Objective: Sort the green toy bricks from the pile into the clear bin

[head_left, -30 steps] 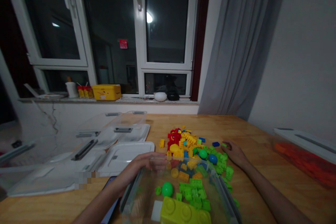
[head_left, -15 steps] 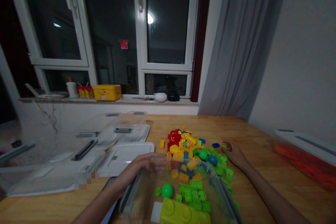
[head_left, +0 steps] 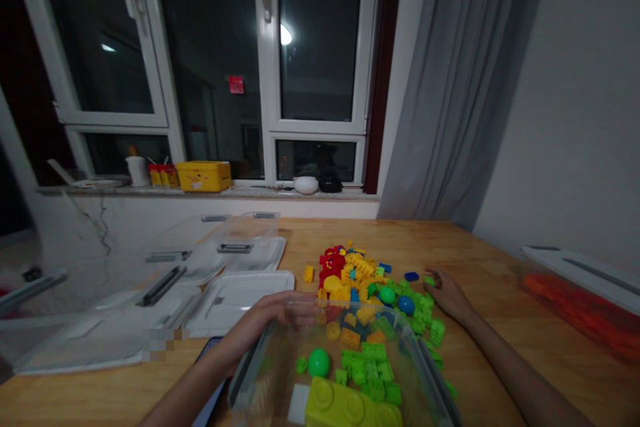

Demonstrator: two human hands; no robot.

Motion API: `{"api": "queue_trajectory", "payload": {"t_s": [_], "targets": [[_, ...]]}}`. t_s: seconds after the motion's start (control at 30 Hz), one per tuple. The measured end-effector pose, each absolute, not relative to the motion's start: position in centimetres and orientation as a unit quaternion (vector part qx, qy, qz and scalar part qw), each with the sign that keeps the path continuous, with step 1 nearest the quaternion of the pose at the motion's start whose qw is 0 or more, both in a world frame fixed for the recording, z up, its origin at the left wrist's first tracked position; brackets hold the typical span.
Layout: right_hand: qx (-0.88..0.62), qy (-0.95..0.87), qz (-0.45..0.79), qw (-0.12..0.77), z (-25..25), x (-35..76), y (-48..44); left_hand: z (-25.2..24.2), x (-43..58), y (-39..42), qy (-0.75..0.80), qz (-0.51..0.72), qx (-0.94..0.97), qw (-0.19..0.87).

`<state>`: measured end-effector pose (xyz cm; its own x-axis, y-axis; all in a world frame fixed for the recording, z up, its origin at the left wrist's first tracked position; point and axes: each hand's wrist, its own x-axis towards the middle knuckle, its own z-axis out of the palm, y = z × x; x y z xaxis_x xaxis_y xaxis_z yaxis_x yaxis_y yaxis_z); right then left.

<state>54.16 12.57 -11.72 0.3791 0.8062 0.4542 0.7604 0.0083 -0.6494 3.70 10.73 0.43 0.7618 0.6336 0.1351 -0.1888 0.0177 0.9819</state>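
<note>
My left hand (head_left: 285,310) is wrapped round the far left corner of a clear plastic storage box (head_left: 240,373), its fingers along the outside of the far wall. Inside the box lie several light green building blocks (head_left: 369,368), a green ball (head_left: 319,363) and a big yellow-green block (head_left: 350,403). My right hand (head_left: 445,290) rests low at the right side of the loose pile, thumb and fingers closed on a small green block (head_left: 429,280). Beside it are more green blocks (head_left: 425,307), a blue ball (head_left: 405,305) and a flat blue block (head_left: 411,276).
Yellow blocks (head_left: 363,267) and red blocks (head_left: 331,260) form the pile's far part on the wooden table (head_left: 400,233). White lids (head_left: 240,297) and clear boxes (head_left: 175,233) stand on the left. A lidded box of orange pieces (head_left: 575,307) is at the right.
My right hand has shifted very slightly, and the green block at its fingertips sits a little further right. My left hand and the storage box stay where they were.
</note>
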Motion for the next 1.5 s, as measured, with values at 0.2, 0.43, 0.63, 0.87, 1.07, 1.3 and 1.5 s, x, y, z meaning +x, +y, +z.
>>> {"api": "queue_trajectory", "payload": {"t_s": [0.2, 0.43, 0.63, 0.87, 1.07, 1.3, 1.5], "targets": [[-0.702, -0.565, 0.023, 0.434, -11.5, 54.0, 12.5, 0.2, 3.7, 10.9, 0.184, 0.294, 0.622, 0.702], [-0.703, -0.566, 0.014, 0.431, -11.4, 53.9, 12.5, -0.7, 3.5, 12.4, 0.195, 0.286, 0.626, 0.699], [-0.708, -0.559, 0.000, 0.432, -11.7, 54.1, 12.7, 0.2, 3.8, 11.1, 0.181, 0.298, 0.604, 0.717], [-0.708, -0.566, 0.005, 0.422, -12.2, 54.6, 12.9, 0.6, 3.8, 10.4, 0.175, 0.301, 0.613, 0.709], [-0.706, -0.568, 0.013, 0.421, -12.2, 54.5, 13.0, 0.0, 3.7, 11.3, 0.191, 0.296, 0.615, 0.706], [-0.702, -0.568, 0.017, 0.429, -12.2, 54.5, 13.0, -0.1, 3.5, 11.1, 0.189, 0.299, 0.632, 0.689], [-0.694, -0.559, 0.021, 0.452, -11.8, 54.1, 12.7, 1.0, 3.7, 10.1, 0.194, 0.306, 0.638, 0.679]]}}
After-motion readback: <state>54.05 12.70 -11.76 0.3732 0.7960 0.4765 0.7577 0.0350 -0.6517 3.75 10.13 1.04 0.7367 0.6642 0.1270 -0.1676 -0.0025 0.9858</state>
